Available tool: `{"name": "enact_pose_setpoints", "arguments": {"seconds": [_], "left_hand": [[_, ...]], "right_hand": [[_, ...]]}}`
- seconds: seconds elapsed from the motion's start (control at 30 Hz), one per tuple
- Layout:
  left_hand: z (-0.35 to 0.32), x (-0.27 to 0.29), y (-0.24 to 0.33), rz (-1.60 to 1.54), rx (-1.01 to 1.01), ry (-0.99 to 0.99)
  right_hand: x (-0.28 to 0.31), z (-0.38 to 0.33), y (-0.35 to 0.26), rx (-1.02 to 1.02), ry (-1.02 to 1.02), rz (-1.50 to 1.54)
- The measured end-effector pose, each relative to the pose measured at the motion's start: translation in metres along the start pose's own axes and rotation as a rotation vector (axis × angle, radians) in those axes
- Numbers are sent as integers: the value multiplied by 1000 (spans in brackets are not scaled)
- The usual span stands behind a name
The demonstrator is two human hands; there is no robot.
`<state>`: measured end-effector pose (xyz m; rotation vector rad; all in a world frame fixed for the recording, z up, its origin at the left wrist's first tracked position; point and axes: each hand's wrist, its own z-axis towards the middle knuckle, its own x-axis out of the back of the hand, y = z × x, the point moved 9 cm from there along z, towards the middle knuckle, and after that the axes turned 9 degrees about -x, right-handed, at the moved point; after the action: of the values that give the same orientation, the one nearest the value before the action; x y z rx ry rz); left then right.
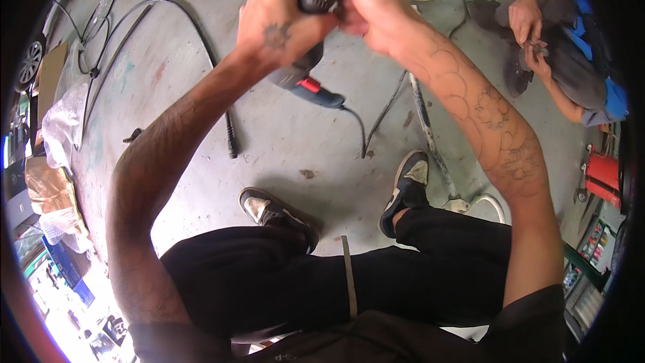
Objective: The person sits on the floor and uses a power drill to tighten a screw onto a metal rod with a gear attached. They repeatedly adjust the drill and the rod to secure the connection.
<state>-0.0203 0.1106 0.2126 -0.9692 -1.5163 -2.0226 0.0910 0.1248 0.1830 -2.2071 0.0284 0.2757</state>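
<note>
Gripping one grey-and-blue power drill (306, 81) raised above the concrete floor (289, 141), the left hand (279, 23) wraps its body while the right hand (373, 3) closes on its front end, over two dark shoes (403, 188), beside one black hose (201, 47) and another person's two hands (527, 30).

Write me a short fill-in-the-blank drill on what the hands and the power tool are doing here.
1. The left hand and right hand both grip a corded electric ____.
2. The tool's handle is blue with a ____ trigger.
3. Its black cord trails over the ____ floor.
4. Both of the person's shoes rest on the ____.

Missing words: drill; red; concrete; floor
</note>
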Motion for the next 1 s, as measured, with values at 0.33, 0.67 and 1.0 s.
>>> {"name": "enact_pose_setpoints", "arguments": {"seconds": [0.33,0.67,1.0], "left_hand": [[6,-22,-35,-571,283,29],[-6,3,-55,253,-156,22],[-33,-43,-81,-306,114,-224]], "right_hand": [[3,51,-19,448,-4,54],[87,66,55,-162,34,-194],[102,93,172,77,34,-1195]]}}
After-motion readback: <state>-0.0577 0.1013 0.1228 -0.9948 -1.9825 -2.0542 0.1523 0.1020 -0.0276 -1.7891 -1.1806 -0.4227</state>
